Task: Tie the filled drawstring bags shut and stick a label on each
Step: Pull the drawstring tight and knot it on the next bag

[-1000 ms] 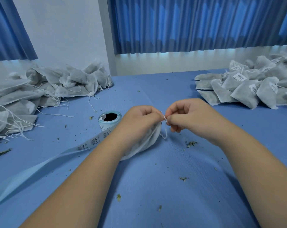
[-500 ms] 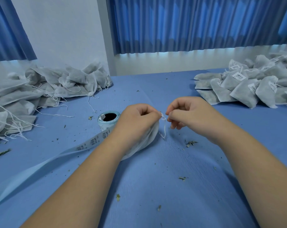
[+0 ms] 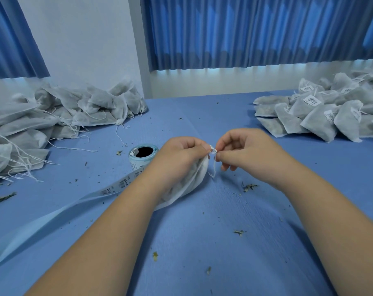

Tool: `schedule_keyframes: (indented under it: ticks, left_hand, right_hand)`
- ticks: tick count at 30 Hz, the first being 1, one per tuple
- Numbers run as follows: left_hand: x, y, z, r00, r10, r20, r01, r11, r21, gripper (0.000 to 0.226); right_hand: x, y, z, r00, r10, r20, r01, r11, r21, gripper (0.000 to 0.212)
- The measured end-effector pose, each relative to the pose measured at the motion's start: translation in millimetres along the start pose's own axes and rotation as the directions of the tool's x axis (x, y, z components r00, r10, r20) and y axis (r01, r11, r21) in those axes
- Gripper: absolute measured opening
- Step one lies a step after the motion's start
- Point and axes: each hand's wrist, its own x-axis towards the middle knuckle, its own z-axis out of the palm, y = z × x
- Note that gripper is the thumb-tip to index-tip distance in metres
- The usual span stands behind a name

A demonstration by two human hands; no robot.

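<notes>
In the middle of the blue table (image 3: 202, 248), just in front of the person, one filled drawstring bag (image 3: 188, 185) lies on its side under the left hand (image 3: 181, 155). This hand grips the gathered neck of the bag, its fingers curled around the cloth. The right hand (image 3: 247, 155) is close beside it and pinches the white drawstring (image 3: 213, 150) between thumb and forefinger, where the cord makes a small loop; one loose end hangs down to the table. I judge that the step in hand is the tying of the knot, and the knot does not look tight yet. The next move probably calls for passing the end through the loop and pulling the two hands apart, while the neck is held closed. After that a label is needed: the label roll (image 3: 143, 155) stands just left of the left hand, and its strip (image 3: 115, 186) runs toward the person. A pile of untied bags (image 3: 78, 112) waits at the far left, and the labelled bags (image 3: 318, 116) lie at the far right.
</notes>
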Motion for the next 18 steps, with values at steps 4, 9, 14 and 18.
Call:
schedule_keyframes:
  ticks: [4,9,14,18]
  left_hand:
    - [0.2,-0.5,-0.2,1.0,-0.012,0.004,0.012,1.0,-0.027,0.017]
    - [1.4,-1.0,-1.6,0.999,-0.015,0.033,0.018,0.995,-0.094,0.02]
    - [1.6,-0.8,-2.8,0.999,-0.011,0.049,0.014,0.997,-0.07,0.022]
    - [0.7,-1.6,-2.4,0.997,-0.025,0.075,0.033,0.994,-0.101,0.021]
  right_hand:
    - [-1.0,-1.0,0.9,1.0,0.015,0.005,-0.016,1.0,0.02,0.013]
    - [-5.4,-3.9,0.5,0.987,0.048,0.151,-0.057,0.997,0.058,0.006]
    - [-2.4,1.1,6.3,0.995,0.06,0.083,-0.056,0.997,-0.047,0.014]
    - [-1.6,5.2,7.3,1.0,0.015,0.015,-0.011,0.977,-0.215,0.016]
